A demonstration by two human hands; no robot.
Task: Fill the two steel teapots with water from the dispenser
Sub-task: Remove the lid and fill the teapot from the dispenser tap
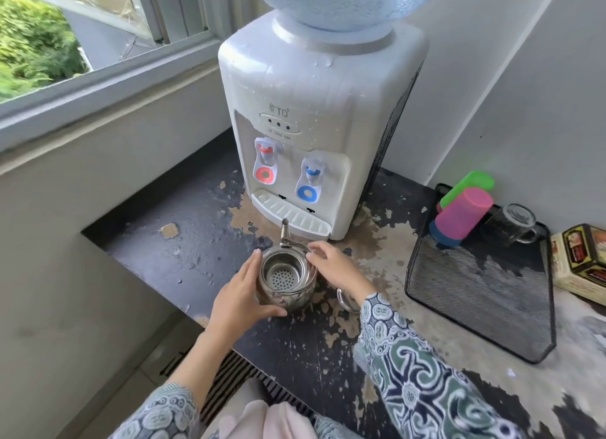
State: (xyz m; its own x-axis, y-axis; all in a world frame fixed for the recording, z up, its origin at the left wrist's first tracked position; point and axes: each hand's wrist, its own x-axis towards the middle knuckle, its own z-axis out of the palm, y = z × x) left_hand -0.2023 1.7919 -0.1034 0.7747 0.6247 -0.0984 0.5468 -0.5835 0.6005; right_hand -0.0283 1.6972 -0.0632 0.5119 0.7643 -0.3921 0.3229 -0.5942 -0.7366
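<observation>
One worn, dark table (183, 228) with peeling paint carries everything in view. At its back stands the white water dispenser (314, 110), a blue bottle (341, 2) upended on top, with a red tap (266, 156) on the left, a blue tap (311, 179) on the right and a ribbed drip tray (288, 215) below them. To the right lies a black mesh tray (485, 294) bearing stacked plastic cups (462, 205) on their side and a glass mug (513, 224); a printed box (580, 261) sits just beyond it.

In front of the drip tray, on the table, stands a steel teapot (285, 281), lid off, its perforated strainer basket visible inside and its handle raised toward the dispenser. The left hand (239, 294) wraps the pot's left side, fingers along the wall and thumb curled round the front. The right hand (334, 265) rests its curled fingertips on the rim at the right. A rounded piece of steel (344, 299) peeks out beneath the right wrist; I cannot tell what it is.
</observation>
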